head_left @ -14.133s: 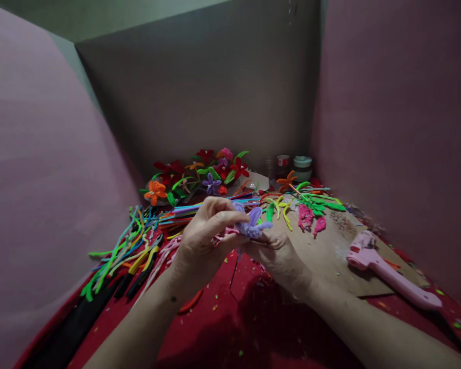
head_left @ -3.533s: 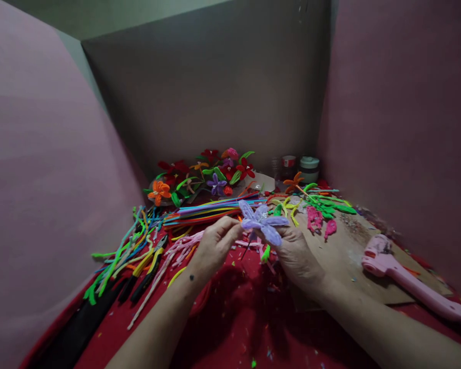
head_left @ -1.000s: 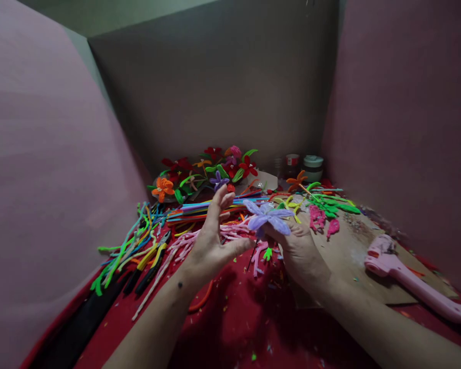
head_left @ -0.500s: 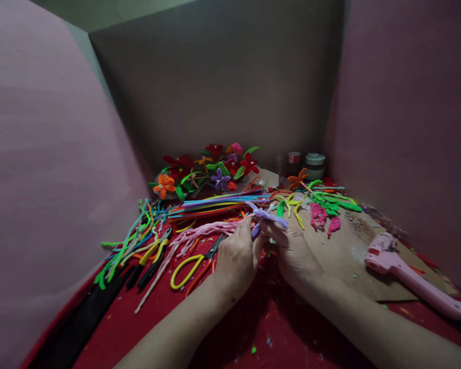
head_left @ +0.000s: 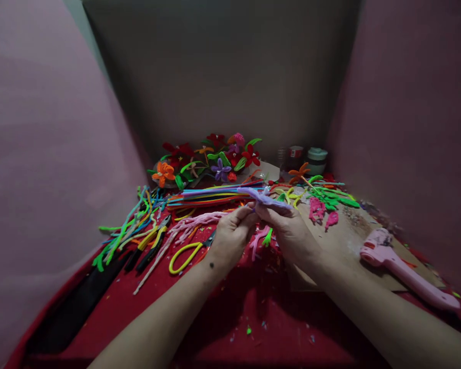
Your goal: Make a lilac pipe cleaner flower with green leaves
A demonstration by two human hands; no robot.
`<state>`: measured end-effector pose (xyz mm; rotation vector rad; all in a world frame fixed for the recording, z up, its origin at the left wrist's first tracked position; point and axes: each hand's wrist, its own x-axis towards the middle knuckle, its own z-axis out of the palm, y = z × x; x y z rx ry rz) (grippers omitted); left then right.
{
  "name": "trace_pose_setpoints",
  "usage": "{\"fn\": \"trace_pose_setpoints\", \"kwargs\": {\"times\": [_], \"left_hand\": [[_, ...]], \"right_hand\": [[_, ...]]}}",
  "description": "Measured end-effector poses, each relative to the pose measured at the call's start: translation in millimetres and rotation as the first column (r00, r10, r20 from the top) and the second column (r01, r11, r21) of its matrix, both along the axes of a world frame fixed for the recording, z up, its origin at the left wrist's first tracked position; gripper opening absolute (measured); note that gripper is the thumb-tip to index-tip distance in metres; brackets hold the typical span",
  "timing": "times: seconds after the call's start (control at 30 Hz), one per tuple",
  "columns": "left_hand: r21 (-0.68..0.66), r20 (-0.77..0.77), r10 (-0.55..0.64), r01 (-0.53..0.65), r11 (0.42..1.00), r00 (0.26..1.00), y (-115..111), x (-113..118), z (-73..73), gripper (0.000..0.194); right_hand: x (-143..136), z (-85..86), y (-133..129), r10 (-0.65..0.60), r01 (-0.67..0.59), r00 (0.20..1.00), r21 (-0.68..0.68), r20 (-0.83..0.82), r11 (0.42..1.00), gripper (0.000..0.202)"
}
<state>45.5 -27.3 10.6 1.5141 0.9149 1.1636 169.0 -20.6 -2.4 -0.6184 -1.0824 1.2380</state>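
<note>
A purple pipe-cleaner flower (head_left: 271, 199) is held up in front of me, its petals spread roughly flat above my fingers. My right hand (head_left: 290, 230) is closed on it from the right, thumb and fingers pinching near its middle. Fingers of my left hand (head_left: 233, 228) are pinched together at the underside of the flower, close to the right fingertips; a bit of purple shows between them. Yellow-handled scissors (head_left: 186, 258) lie beside my left hand, their blades partly covered. Pink pipe cleaners (head_left: 192, 225) lie behind that hand.
Finished flowers (head_left: 221, 166) stand at the back, before a bundle of pipe cleaners (head_left: 211, 197). Pliers (head_left: 153, 243) and loose green strands (head_left: 119, 246) are at left. On the right, a pink glue gun (head_left: 407, 274) rests on a board (head_left: 341, 261), near a lidded cup (head_left: 317, 160).
The flower has tipped flatter and shifted slightly in my hands. My left fingers have moved in beneath it. The camera view has tilted, showing more of the red cloth in front.
</note>
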Motion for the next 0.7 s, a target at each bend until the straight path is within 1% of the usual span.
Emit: {"fn": "trace_pose_setpoints", "kwargs": {"times": [0.07,0.17,0.3,0.4,0.47,0.5,0.57,0.63,0.7], "left_hand": [[-0.139,0.182,-0.080,0.106,0.985,0.980,1,-1,0.0,0.023],[-0.242,0.333,-0.173,0.261,0.934,0.927,5,-7,-3.5,0.029],[-0.298,0.413,-0.250,0.390,0.871,0.876,13,-16,-11.2,0.030],[-0.316,0.408,-0.287,0.429,0.846,0.867,15,-16,-13.2,0.031],[-0.299,0.375,-0.286,0.407,0.863,0.882,13,-12,-10.6,0.031],[-0.268,0.350,-0.278,0.381,0.885,0.894,12,-11,-8.3,0.031],[-0.160,0.291,-0.239,0.294,0.942,0.926,10,-9,-2.9,0.031],[-0.055,0.239,-0.172,0.190,0.980,0.956,11,-11,1.1,0.028],[-0.025,0.199,-0.064,0.070,0.997,0.978,17,-17,1.3,0.028]], "right_hand": [[-1,-1.9,4,0.070,-0.070,0.997,0.004,0.021,0.998,0.014],[-5,-7.4,10,0.159,-0.158,0.987,-0.032,0.018,0.987,0.017],[-13,-14.1,12,0.165,-0.168,0.985,-0.067,-0.048,0.984,0.017],[-13,-15.1,11,0.139,-0.141,0.990,-0.060,-0.040,0.988,0.017],[-10,-11.0,10,0.097,-0.098,0.995,-0.037,-0.008,0.995,0.016],[-8,-6.8,8,0.072,-0.072,0.997,-0.027,0.013,0.997,0.015],[0,6.2,6,0.010,-0.010,0.999,-0.009,0.047,1.000,0.014],[11,23.2,5,-0.071,0.069,0.997,0.051,0.037,0.996,0.011],[23,39.4,5,-0.079,0.078,0.997,0.097,0.009,0.992,0.009]]}}
